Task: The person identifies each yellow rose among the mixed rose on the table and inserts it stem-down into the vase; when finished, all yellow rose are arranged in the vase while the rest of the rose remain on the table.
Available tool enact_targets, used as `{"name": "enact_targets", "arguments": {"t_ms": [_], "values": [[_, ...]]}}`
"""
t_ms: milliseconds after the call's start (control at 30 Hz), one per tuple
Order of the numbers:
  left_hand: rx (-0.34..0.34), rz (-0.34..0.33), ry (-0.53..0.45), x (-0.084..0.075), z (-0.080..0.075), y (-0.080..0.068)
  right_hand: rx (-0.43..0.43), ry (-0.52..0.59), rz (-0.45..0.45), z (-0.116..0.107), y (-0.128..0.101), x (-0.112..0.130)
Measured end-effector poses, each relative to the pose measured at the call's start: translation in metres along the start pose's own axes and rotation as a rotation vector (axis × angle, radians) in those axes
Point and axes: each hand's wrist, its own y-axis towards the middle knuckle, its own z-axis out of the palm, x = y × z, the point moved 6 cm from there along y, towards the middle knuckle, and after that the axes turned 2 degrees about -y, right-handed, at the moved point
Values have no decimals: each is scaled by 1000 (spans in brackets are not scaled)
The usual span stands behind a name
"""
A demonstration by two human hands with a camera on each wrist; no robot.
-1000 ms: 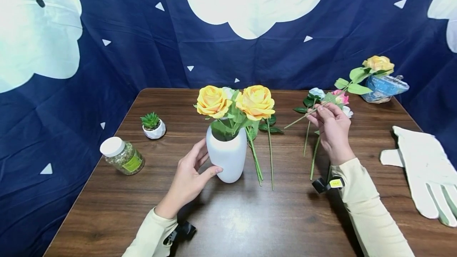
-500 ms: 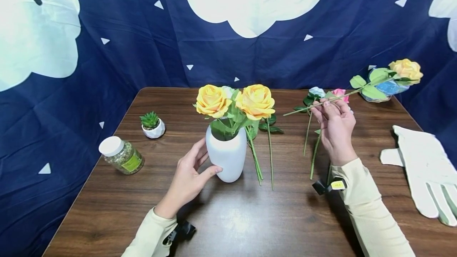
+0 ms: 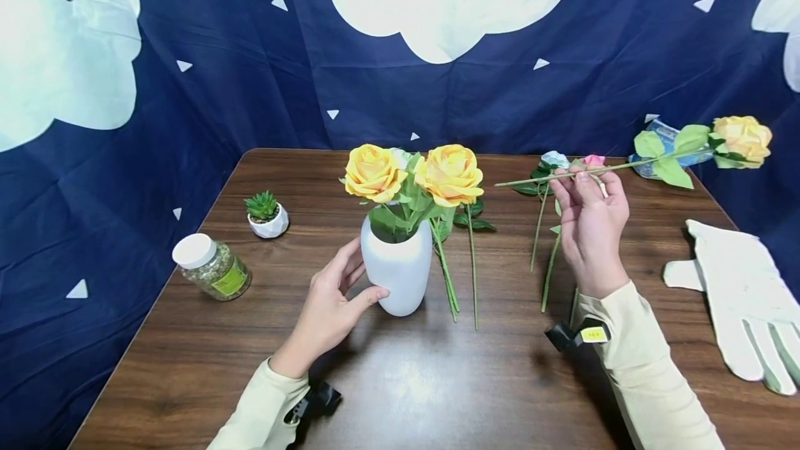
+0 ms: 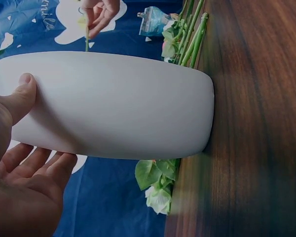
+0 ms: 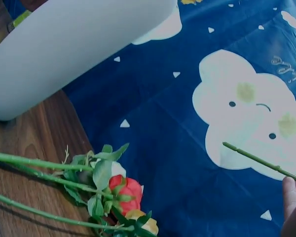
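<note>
My left hand [image 3: 331, 307] holds the side of a white vase [image 3: 400, 273] standing on the table, thumb across its front and fingers round its left side. Two yellow roses [image 3: 373, 173] with green leaves rise from the vase's mouth. To the right, my right hand [image 3: 592, 231] pinches the thin green stem of a third yellow rose [image 3: 744, 141] between thumb and fingers, above the table. That rose lies nearly level, bloom to the right. In the right wrist view, its cut stem end [image 5: 251, 157] points away from the fingers.
Loose stems [image 3: 473, 269] lie right of the vase. Blue [image 3: 554, 160] and pink flowers [image 3: 592, 160] lie behind my right hand. A blue packet [image 3: 662, 151] is at the back right, white gloves [image 3: 744, 297] at right. Left stand a succulent [image 3: 269, 221] and a lidded jar [image 3: 215, 269].
The yellow rose in my right hand has swung rightward and down, from slanting upward to nearly level. My left hand stays on the vase.
</note>
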Motion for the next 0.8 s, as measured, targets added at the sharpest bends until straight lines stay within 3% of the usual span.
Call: {"name": "enact_targets", "arguments": {"t_ms": [800], "values": [[1, 13, -1, 1, 0, 0, 48, 139, -52, 35, -37, 21]]}}
